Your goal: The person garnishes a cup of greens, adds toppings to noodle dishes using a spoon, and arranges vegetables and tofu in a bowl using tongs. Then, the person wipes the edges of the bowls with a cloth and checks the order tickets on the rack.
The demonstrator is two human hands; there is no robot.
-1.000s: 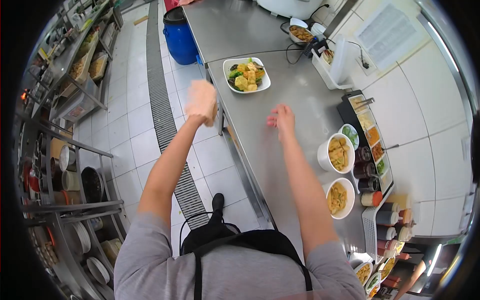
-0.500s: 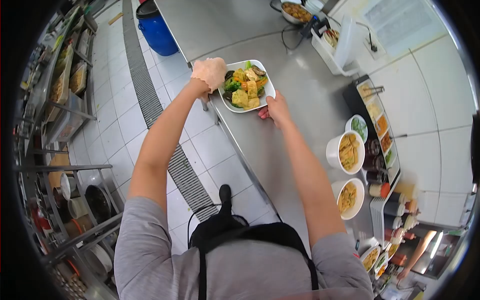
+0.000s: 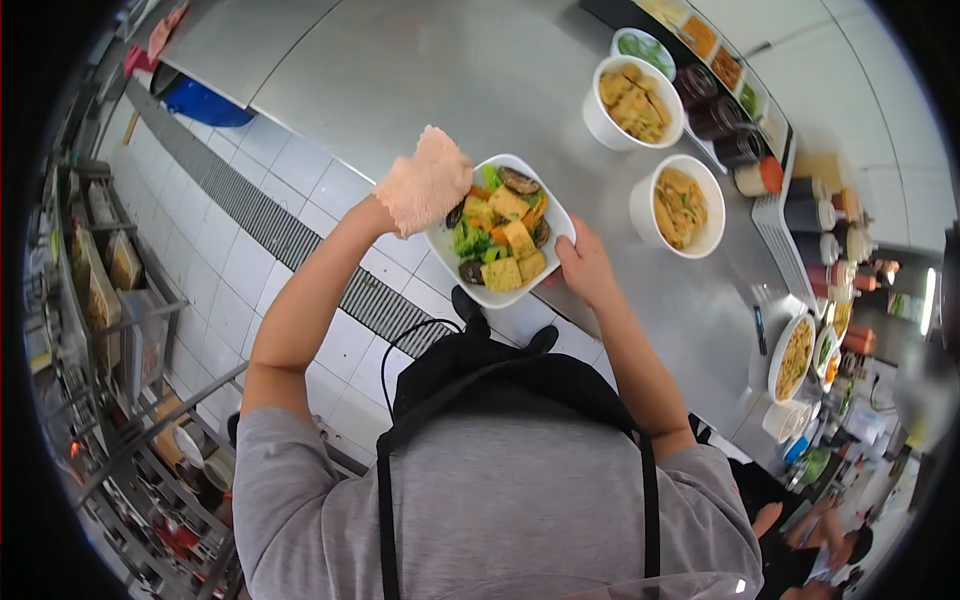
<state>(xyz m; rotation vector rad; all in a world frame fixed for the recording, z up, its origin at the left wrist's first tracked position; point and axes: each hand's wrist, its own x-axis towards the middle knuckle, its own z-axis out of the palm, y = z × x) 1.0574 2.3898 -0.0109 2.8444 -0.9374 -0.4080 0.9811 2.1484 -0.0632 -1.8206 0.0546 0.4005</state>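
Right hand pinches rim of white bowl, fingers partly hidden beneath. Left hand at opposite side, covered by pink cloth; grip, can't tell. Bowl held by edge of table.

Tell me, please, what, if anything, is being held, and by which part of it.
The white bowl, by its rim: the right grip has one side, and the cloth-covered left grip is at the opposite side, its exact hold hidden.

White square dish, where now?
Head view, above centre: the white square dish is between the covered left hand and right hand, by the counter.
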